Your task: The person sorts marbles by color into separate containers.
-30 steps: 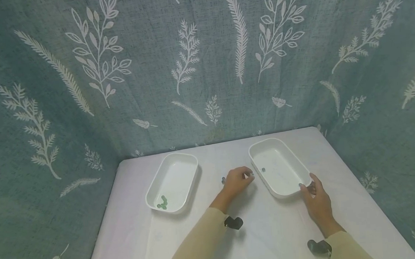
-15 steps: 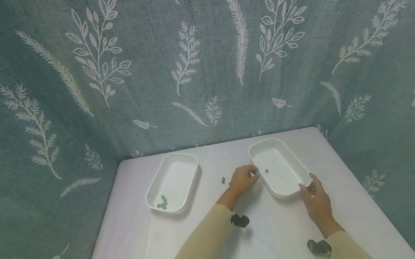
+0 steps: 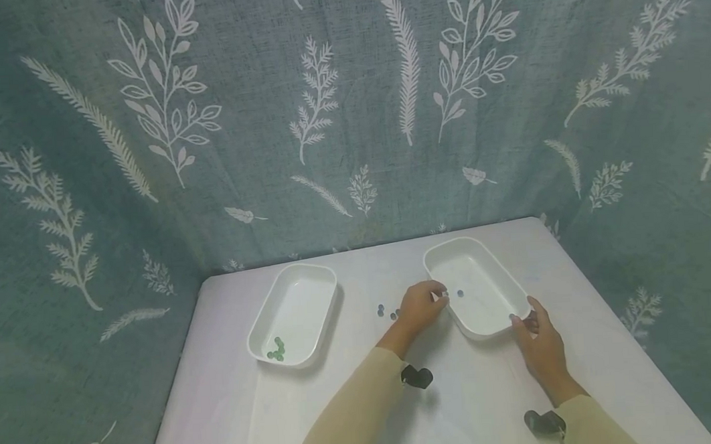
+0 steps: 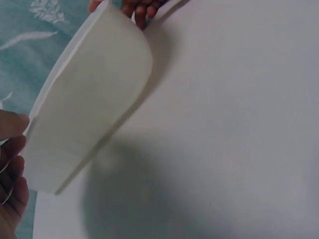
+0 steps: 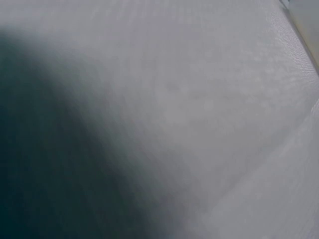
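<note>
In the head view, my left hand [image 3: 421, 307] is at the left rim of the right-hand white tray [image 3: 476, 283], thumb and forefinger pinched around a small pale marble [image 3: 446, 294]. One bluish marble [image 3: 460, 293] lies inside that tray. My right hand [image 3: 542, 346] grips the tray's near right corner, thumb on the rim and fingers curled outside. The left wrist view shows the tray's outer wall [image 4: 89, 99], with left fingertips [image 4: 19, 142] at its rim. The right wrist view is mostly blurred tablecloth.
Several bluish marbles [image 3: 381, 310] lie on the white table [image 3: 352, 396] behind my left wrist. Another white tray [image 3: 304, 298] stands at left, with several green marbles [image 3: 278, 350] in its near corner. A patterned teal curtain [image 3: 254, 133] surrounds the table's back and sides.
My left hand has moved right, from beside the tray to its rim, carrying the marble. The bluish marble inside has shifted slightly right. The right hand keeps its hold.
</note>
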The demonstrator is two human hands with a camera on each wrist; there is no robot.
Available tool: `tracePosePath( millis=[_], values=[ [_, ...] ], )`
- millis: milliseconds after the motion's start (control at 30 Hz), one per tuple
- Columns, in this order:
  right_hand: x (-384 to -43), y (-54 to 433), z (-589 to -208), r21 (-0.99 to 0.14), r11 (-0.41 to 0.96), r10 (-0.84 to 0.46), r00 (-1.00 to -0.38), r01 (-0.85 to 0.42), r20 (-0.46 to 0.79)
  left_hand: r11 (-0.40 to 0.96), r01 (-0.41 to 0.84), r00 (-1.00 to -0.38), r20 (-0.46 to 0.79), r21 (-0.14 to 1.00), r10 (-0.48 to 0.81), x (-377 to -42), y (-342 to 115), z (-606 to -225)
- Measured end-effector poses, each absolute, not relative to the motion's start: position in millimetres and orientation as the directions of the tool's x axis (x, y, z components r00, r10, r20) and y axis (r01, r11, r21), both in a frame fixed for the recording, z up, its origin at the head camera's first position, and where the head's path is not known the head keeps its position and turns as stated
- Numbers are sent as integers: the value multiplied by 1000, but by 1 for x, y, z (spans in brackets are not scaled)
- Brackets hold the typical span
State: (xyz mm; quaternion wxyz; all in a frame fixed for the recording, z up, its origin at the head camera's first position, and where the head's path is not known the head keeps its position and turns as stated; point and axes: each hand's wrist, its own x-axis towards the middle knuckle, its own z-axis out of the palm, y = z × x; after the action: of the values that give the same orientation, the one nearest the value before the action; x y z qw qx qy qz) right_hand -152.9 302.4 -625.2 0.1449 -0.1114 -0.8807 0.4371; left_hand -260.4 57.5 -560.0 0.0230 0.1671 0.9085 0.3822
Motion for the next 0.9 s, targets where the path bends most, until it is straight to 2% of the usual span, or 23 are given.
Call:
tracePosePath(
  millis=[267,500,900],
  values=[
    [-153,301,-627,-799,599,323,-931,60,172,657,286,-944,89,698,317,-259,58,-562],
    [-152,305,-634,-801,595,326,-930,62,170,667,233,-957,45,708,288,-258,62,-562],
    [-153,303,-625,-807,584,330,-934,86,138,686,191,-974,48,702,222,-261,67,-559]
  ],
)
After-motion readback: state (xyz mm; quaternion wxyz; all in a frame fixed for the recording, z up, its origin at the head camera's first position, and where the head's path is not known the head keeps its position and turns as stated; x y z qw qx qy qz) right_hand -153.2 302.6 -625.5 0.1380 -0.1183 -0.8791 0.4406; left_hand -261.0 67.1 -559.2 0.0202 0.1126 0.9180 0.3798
